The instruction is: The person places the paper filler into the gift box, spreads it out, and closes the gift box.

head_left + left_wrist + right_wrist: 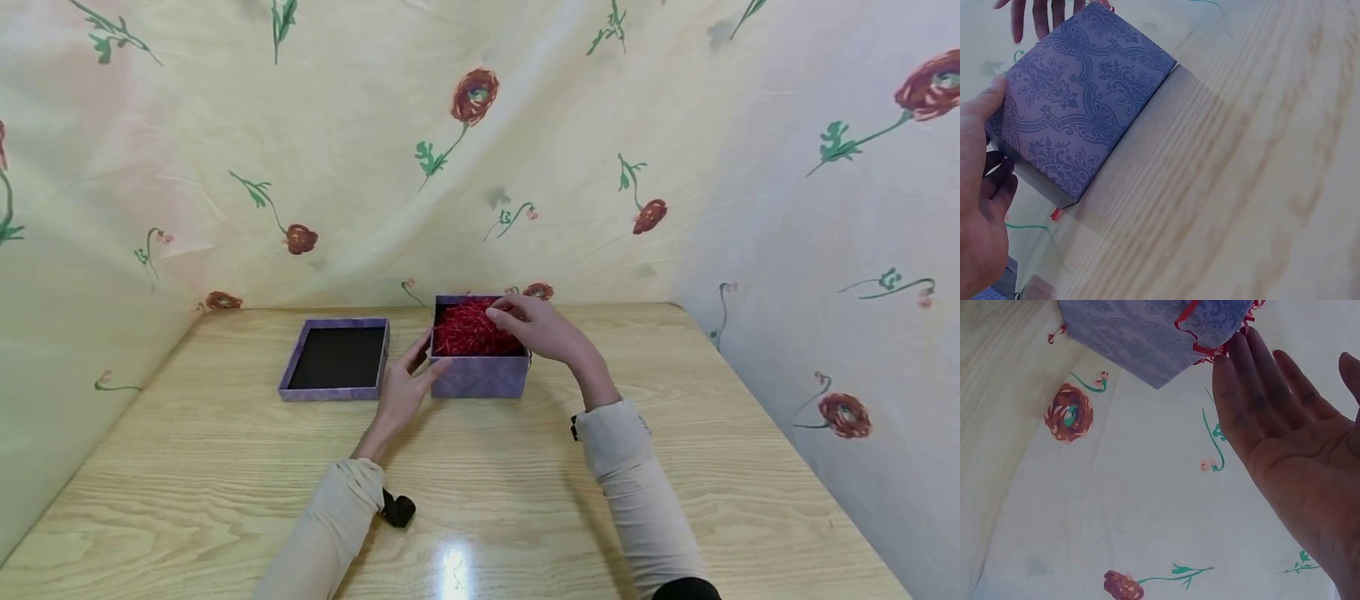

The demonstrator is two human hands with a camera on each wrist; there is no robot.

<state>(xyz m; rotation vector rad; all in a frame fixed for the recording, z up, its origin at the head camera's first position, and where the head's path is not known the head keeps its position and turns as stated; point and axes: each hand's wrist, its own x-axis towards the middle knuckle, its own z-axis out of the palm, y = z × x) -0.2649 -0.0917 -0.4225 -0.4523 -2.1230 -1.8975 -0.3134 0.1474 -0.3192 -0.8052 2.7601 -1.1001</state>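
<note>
A purple patterned box (pixel 480 377) stands at the back middle of the table, filled with red shredded paper (pixel 472 327). My left hand (pixel 403 390) holds its left side, thumb on the front face and fingers along the side. In the left wrist view, that thumb lies at the edge of the damask-patterned face (pixel 1085 100). My right hand (pixel 536 325) is over the right part of the box, fingertips at the red shreds. The right wrist view shows its fingers (pixel 1260 381) fairly straight, touching shreds that stick out over the rim.
Left of the box lies its purple lid (pixel 335 394), black inside facing up. The wooden table (pixel 465 475) runs back to a floral cloth (pixel 375 167) hanging behind and along both sides. Loose red strands poke past the box edges.
</note>
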